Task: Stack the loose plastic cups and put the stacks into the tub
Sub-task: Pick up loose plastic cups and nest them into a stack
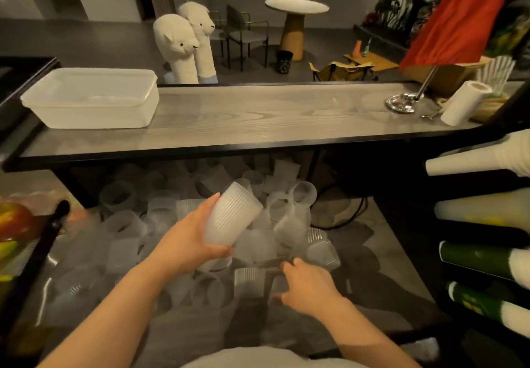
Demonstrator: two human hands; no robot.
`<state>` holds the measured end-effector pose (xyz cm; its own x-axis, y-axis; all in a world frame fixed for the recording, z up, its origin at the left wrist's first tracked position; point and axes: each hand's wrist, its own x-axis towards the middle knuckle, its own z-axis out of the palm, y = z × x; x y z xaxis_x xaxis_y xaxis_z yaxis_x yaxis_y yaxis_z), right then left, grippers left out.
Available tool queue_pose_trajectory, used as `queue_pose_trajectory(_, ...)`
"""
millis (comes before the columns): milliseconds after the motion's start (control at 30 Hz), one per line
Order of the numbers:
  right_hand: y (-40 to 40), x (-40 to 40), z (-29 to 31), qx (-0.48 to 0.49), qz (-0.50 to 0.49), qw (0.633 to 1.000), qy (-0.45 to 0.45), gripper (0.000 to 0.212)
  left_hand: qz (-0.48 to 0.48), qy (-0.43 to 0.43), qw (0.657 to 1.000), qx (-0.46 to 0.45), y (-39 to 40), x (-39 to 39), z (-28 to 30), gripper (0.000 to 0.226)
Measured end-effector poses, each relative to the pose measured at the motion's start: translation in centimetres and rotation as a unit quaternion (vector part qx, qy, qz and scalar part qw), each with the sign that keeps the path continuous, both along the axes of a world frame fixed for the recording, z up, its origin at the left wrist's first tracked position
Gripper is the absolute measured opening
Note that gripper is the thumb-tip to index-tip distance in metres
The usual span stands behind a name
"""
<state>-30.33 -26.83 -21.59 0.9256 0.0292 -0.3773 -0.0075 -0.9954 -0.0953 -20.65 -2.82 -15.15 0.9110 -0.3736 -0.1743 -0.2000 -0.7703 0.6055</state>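
Several loose translucent plastic cups (284,210) lie in a heap on the floor under the counter. My left hand (189,238) grips a ribbed cup (233,214), or a short stack of them, tilted with its base up and to the right. My right hand (305,284) reaches low into the heap with its fingers around a cup (279,283) lying on its side; how firmly it grips is unclear. The white translucent tub (91,98) stands on the far left of the counter and looks to hold nothing.
The grey wooden counter (258,127) spans the view above the heap. A paper towel roll (464,102) and a metal stand (401,102) sit at its right end. Stacks of paper cups (481,158) jut out of a rack on the right. A dark rail (43,241) runs on the left.
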Motion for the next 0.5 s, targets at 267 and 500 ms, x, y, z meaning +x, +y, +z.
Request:
queue_pose_trajectory(267,-0.1,0.0,-0.5,0.071,-0.058,0.996,-0.009,0.053,-0.027,0.021,0.999,-0.025,-0.2,-0.3,-1.1,0.114)
queue_pose_trajectory(500,-2.6,0.4,2.8,0.382,-0.289,0.871,-0.110,0.025,-0.047,0.046,0.997,-0.030,0.4,-1.3,-1.8,0.118)
